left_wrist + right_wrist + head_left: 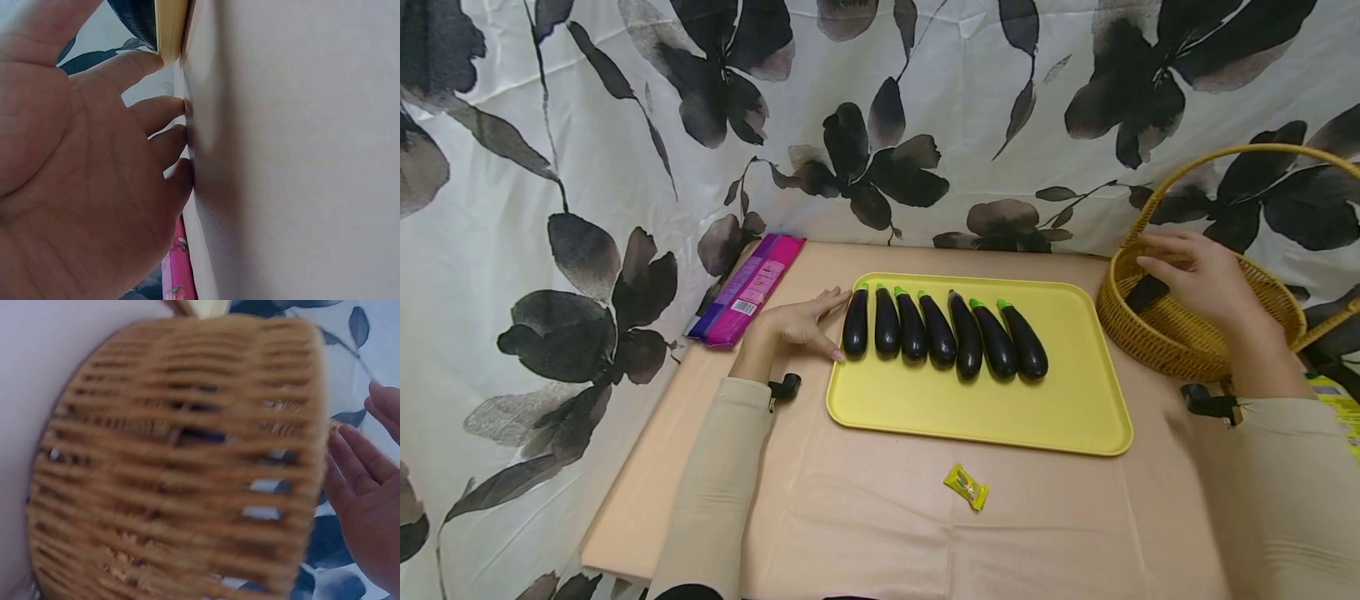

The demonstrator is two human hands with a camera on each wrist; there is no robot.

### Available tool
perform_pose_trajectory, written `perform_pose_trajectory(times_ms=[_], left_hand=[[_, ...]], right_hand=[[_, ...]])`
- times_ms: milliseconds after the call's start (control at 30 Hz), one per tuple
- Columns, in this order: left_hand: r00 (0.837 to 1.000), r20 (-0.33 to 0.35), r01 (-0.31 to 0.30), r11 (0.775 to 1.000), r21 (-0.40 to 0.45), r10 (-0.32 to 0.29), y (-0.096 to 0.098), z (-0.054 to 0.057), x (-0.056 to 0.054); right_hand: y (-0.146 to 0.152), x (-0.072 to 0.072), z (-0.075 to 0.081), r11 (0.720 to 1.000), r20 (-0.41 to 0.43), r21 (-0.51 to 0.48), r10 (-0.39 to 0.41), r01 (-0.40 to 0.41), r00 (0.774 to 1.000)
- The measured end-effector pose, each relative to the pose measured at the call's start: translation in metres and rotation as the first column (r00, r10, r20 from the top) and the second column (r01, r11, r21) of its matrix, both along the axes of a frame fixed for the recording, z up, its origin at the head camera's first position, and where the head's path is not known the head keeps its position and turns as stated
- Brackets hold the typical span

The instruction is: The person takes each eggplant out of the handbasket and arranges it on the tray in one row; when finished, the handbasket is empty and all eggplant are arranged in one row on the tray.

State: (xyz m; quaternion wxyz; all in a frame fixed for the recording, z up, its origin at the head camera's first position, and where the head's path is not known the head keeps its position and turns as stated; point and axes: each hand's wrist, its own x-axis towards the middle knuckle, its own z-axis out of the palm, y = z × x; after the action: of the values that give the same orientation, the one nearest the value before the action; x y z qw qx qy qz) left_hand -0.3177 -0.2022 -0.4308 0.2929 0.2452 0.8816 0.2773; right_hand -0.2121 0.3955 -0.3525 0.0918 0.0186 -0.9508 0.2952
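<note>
Several glossy dark eggplants (pixel 967 335) with green stem ends lie side by side in a row on a yellow tray (pixel 1067 417). My left hand (pixel 801 323) rests at the tray's left edge, fingers spread and thumb at the rim. In the left wrist view the left palm (pixel 94 169) shows, its fingertips down at the table and the tray's side. My right hand (pixel 1198 271) is over the wicker basket (pixel 1172 354), above a dark elongated thing (pixel 1147 293) inside it. In the right wrist view the right hand (pixel 369 500) has loosely extended fingers at the basket's rim.
A pink and purple packet (pixel 748 292) lies at the table's back left. In front of the tray is a small yellow wrapped piece (pixel 966 487). The basket's tall handle (pixel 1225 152) arches behind the right hand. A floral curtain (pixel 850 75) hangs behind the table.
</note>
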Motion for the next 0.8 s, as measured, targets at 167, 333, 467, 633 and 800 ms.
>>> perform_pose_trajectory(times_ms=[167, 333, 467, 633, 800], left_hand=[[1.000, -0.002, 0.002, 1.000, -0.003, -0.002, 0.000, 0.000, 0.000], [1.000, -0.003, -0.001, 1.000, -0.006, 0.001, 0.000, 0.001, 0.000], [1.000, -0.006, 0.003, 1.000, -0.002, -0.003, 0.000, 0.001, 0.000], [1.000, -0.005, 0.001, 1.000, -0.004, -0.001, -0.001, 0.001, 0.000], [1.000, 0.000, -0.006, 1.000, -0.005, 0.006, 0.000, 0.001, 0.001]], right_hand=[[0.015, -0.004, -0.007, 1.000, 0.032, 0.006, -0.027, 0.027, 0.999], [0.028, -0.009, -0.013, 0.999, 0.081, 0.029, -0.022, 0.020, 0.996], [0.035, -0.011, -0.017, 0.999, 0.158, 0.043, -0.018, 0.012, 0.987], [0.042, -0.016, -0.023, 0.995, 0.251, 0.080, 0.030, -0.052, 0.968], [0.048, -0.023, -0.029, 0.988, 0.344, 0.091, 0.086, -0.124, 0.935]])
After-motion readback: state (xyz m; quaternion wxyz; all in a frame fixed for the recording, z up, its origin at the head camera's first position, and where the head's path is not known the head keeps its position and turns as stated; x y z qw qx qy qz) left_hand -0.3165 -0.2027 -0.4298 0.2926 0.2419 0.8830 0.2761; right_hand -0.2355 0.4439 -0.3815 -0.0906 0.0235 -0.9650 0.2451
